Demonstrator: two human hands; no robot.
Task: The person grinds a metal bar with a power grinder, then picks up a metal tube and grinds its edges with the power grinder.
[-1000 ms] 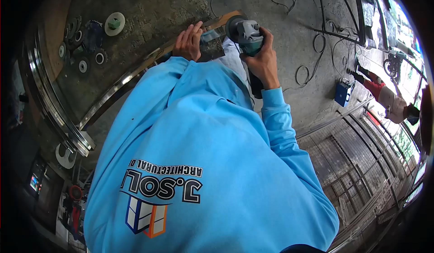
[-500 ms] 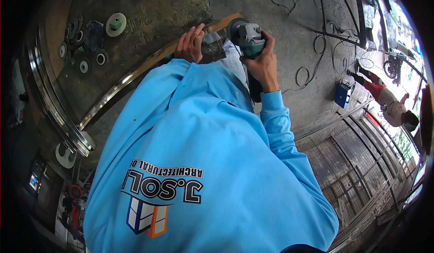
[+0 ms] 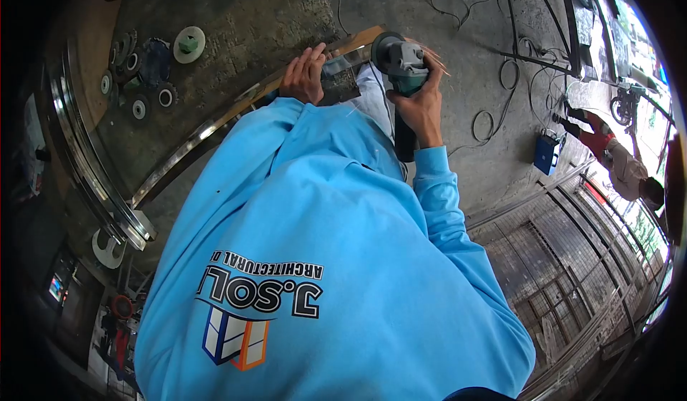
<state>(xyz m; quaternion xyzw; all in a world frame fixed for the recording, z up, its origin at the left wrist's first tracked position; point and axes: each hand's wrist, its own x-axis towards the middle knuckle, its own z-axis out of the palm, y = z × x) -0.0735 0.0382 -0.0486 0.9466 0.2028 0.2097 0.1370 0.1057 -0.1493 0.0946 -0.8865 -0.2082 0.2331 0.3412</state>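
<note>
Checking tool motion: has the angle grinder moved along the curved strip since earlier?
Yes, slightly: the angle grinder edged rightward along the curved strip, toward its far end.

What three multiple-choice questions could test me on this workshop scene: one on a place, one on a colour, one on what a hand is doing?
1. Where do the loose discs lie?
A. left of the metal strip
B. in a bucket
C. on a shelf

2. What colour is the sweatshirt?
A. red
B. light blue
C. black

3. What is the right hand doing?
A. hanging free
B. waving
C. gripping the grinder

Answers:
1 A, they sit scattered left of the metal strip.
2 B, its sleeves and chest are light blue.
3 C, its fingers wrap the grinder's body.
</note>
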